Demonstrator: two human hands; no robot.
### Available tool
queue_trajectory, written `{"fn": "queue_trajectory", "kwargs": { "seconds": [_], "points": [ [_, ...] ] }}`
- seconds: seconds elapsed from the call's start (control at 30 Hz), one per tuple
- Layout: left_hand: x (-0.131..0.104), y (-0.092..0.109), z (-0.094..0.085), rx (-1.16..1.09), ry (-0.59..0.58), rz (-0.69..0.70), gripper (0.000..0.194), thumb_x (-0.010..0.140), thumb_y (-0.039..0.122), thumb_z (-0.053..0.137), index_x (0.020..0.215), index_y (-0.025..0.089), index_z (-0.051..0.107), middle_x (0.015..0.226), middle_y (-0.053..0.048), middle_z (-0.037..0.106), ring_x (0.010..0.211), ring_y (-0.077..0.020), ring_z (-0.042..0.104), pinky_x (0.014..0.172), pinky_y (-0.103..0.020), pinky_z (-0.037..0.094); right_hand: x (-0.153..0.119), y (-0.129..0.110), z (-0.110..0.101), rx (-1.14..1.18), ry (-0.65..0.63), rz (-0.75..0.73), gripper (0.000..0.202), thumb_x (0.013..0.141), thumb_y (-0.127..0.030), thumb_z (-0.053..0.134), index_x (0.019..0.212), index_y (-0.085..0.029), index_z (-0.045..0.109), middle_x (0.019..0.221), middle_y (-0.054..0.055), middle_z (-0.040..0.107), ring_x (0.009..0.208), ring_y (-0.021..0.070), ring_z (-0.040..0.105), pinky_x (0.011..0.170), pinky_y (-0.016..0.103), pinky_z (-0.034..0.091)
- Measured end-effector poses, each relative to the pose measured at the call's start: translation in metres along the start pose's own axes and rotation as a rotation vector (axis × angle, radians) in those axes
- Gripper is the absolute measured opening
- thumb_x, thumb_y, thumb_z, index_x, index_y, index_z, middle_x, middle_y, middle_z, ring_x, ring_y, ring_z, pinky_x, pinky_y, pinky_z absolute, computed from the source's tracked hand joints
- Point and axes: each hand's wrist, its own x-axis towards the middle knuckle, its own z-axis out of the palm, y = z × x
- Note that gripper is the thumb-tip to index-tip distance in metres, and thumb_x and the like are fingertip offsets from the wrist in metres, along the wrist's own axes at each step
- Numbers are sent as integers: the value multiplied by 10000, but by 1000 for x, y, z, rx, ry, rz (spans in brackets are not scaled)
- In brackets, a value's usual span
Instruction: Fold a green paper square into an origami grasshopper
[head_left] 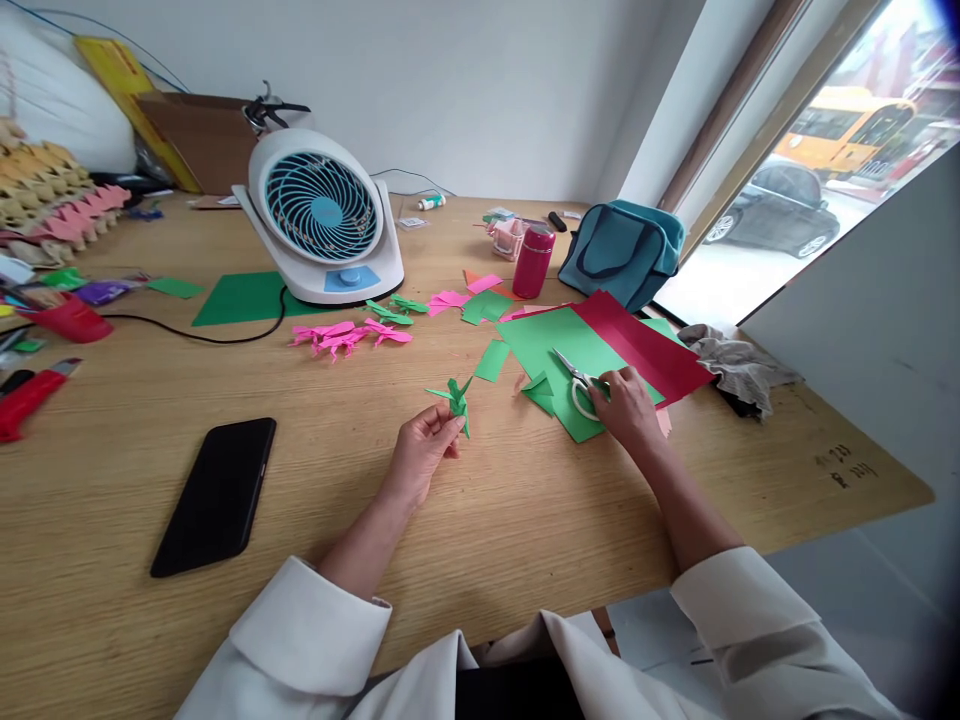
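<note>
My left hand [429, 450] pinches a small green origami figure [457, 398] with thin pointed arms, held just above the table. Over on the right, my right hand [628, 405] has its fingers closed on the handle of white-handled scissors [582, 392]. The blades point away to the upper left, over green paper sheets [559, 340]. A folded green paper piece [539, 393] lies just left of the scissors, and a small green paper rectangle [492, 360] is between the two hands. Pink origami figures [341, 338] and green origami figures [390, 312] lie farther back.
A white fan [322, 215] stands at the back, its black cable running left. A black phone [217, 497] lies at left, near a red utility knife [34, 400]. A red thermos [534, 262] and teal bag [626, 250] stand behind red paper [645, 350].
</note>
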Motion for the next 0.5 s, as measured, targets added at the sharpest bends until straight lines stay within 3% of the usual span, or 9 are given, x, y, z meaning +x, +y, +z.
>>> {"fn": "queue_trajectory", "kwargs": {
  "seconds": [0.13, 0.27, 0.5],
  "points": [
    [1, -1, -1, 0, 33, 15, 335, 620, 408, 809, 702, 155, 605, 584, 47, 552, 507, -60, 474, 485, -176, 470, -3, -5, 0, -63, -65, 17, 357, 907, -439, 553, 1018, -134, 702, 1028, 153, 610, 957, 279, 573, 844, 355, 433],
    [1, 0, -2, 7, 53, 15, 327, 614, 401, 811, 715, 145, 633, 606, 36, 578, 512, -61, 490, 485, -180, 473, -4, -12, 3, -97, -126, 76, 328, 905, -413, 564, 1063, -148, 673, 1028, 143, 627, 906, 263, 587, 781, 341, 418],
    [0, 6, -3, -9, 57, 16, 273, 643, 371, 784, 709, 149, 638, 648, 26, 612, 512, -61, 509, 506, -194, 475, -8, -12, 1, -83, -37, 110, 297, 907, -383, 542, 1039, -134, 635, 1047, 175, 648, 943, 302, 606, 760, 357, 404]
  ]
}}
